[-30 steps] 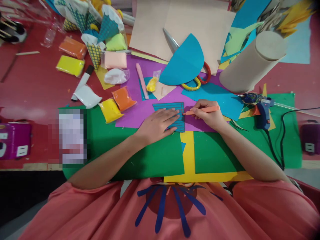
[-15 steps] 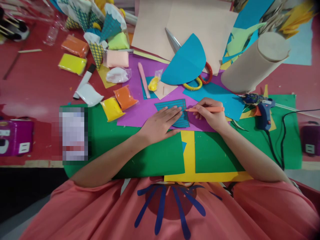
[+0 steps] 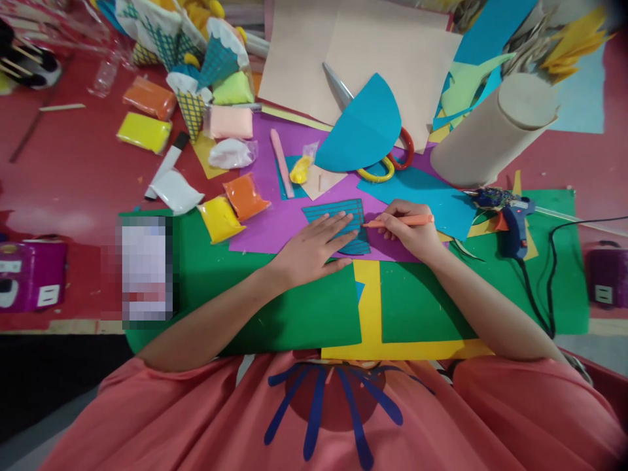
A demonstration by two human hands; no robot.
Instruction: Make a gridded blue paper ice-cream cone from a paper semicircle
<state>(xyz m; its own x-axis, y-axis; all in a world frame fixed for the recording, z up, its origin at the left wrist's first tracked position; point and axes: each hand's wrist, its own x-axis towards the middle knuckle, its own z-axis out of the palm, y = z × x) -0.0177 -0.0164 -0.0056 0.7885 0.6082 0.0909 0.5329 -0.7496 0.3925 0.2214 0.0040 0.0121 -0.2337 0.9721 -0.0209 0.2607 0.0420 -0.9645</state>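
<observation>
A small blue paper piece [image 3: 332, 209] with dark drawn lines lies on the purple sheet [image 3: 260, 235]. Flat across its lower left part rests my left hand [image 3: 314, 248], fingers spread, nothing gripped. My right hand [image 3: 409, 229] is closed round an orange pen [image 3: 417, 220], whose tip meets the right part of the piece. Above them a blue paper fan shape [image 3: 366, 127] covers the middle of the scissors [image 3: 337, 84]. A pink pen [image 3: 281, 162] and a small yellow clay packet [image 3: 301, 169] lie to the upper left.
Clay packets [image 3: 220, 219] and paper cones [image 3: 190, 108] stand at the left, near a phone [image 3: 144, 268]. On the right are a paper roll [image 3: 485, 137] and a glue gun [image 3: 515, 229] with its cord. Green sheets [image 3: 294, 314] lie in front.
The pen tip in my right hand has moved slightly down along the blue piece. My left hand still presses on it, its fingers a little more spread. The whole view has shifted slightly.
</observation>
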